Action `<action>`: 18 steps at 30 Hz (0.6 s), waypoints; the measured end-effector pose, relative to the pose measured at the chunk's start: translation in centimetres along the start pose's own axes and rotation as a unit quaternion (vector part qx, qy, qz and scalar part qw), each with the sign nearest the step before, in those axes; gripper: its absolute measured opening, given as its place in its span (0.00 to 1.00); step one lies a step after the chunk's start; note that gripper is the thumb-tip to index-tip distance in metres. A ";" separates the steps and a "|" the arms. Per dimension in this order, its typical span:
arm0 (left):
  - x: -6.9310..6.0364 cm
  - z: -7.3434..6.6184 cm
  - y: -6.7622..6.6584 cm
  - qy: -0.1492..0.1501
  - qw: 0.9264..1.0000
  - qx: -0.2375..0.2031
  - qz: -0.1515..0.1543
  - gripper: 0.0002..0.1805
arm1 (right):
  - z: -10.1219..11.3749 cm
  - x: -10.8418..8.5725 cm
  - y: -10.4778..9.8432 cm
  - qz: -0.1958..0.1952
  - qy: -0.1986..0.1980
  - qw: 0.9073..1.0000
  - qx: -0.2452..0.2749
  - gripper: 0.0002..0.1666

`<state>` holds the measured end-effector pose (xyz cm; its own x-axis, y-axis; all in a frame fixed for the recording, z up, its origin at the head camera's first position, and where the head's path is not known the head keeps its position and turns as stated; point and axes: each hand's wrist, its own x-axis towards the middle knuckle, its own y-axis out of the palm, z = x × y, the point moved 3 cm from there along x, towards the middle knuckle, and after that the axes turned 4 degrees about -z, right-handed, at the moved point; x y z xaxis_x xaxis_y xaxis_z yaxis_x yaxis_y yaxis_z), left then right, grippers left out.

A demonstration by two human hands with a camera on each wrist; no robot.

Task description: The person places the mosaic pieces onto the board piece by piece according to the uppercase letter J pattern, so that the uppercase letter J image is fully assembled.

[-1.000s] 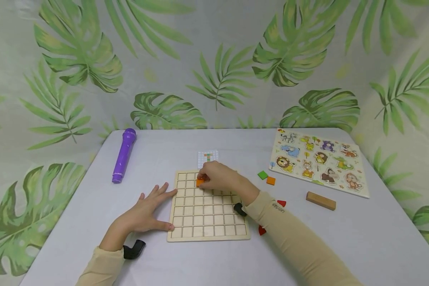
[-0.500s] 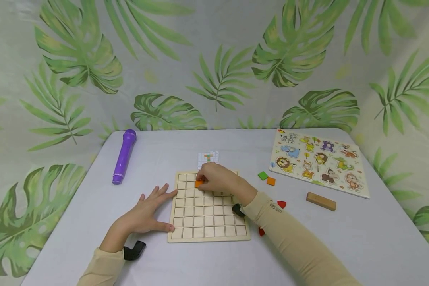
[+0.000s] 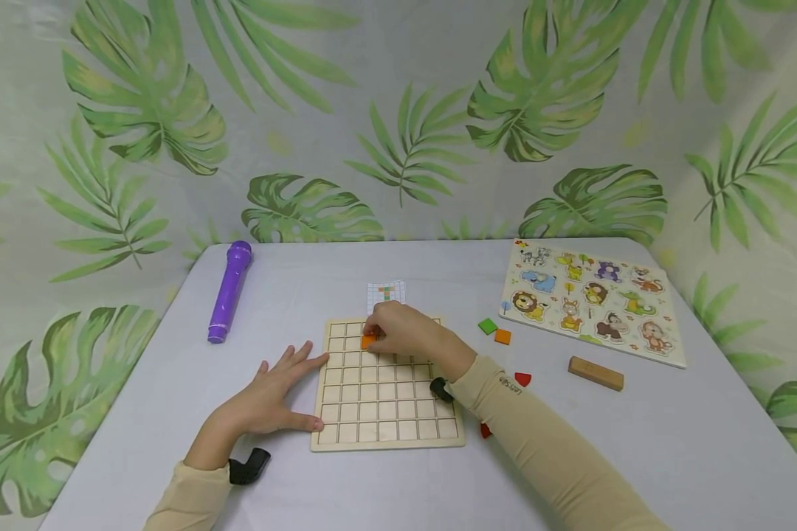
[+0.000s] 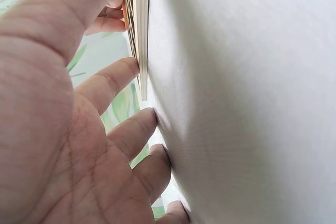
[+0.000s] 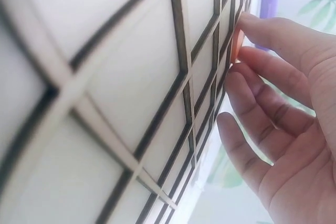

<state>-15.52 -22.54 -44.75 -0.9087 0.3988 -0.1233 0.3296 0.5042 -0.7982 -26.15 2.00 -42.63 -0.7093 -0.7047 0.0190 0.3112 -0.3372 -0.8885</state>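
A wooden grid board [image 3: 377,410] lies on the table, divided into square cells. My right hand [image 3: 408,330] pinches an orange square tile [image 3: 367,342] between thumb and finger, over a cell in the board's upper rows. In the right wrist view the orange tile [image 5: 238,45] stands on edge or tilted against the grid, partly covered by the fingertips. Spread fingers of my left hand [image 3: 268,398] touch the board's left edge with index finger and thumb; its other fingertips rest on the table in the left wrist view. Behind the board is a small printed pattern card [image 3: 377,292], partly hidden.
Right of the board lie a green tile [image 3: 488,326], another orange tile [image 3: 502,337] and red pieces [image 3: 522,379]. Farther right are a wooden block [image 3: 596,373] and an animal puzzle board [image 3: 587,301]. A purple toy microphone [image 3: 229,293] lies at the back left.
My right hand has shifted very slightly left, still pinching the orange tile over the board. The left hand stays in place at the board's edge.
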 end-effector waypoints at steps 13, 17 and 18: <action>0.1 0.4 0.1 -0.005 1.000 0.002 0.000 0.62 | -0.6 -0.1 -0.3 0.001 -0.003 1.000 -0.010 0.14; 0.1 0.4 0.1 -0.006 1.000 0.004 0.001 0.63 | -1.0 -0.4 -0.8 -0.002 0.009 1.000 -0.002 0.13; 0.1 0.4 0.2 -0.006 1.000 0.005 0.001 0.63 | -1.1 -0.5 -1.0 -0.003 0.011 1.000 0.001 0.13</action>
<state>-15.65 -22.69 -45.11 -0.9113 0.3904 -0.1311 0.3284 0.4967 -0.8034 -26.76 3.38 -42.25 -0.7245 -0.6891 0.0150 0.3083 -0.3435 -0.8871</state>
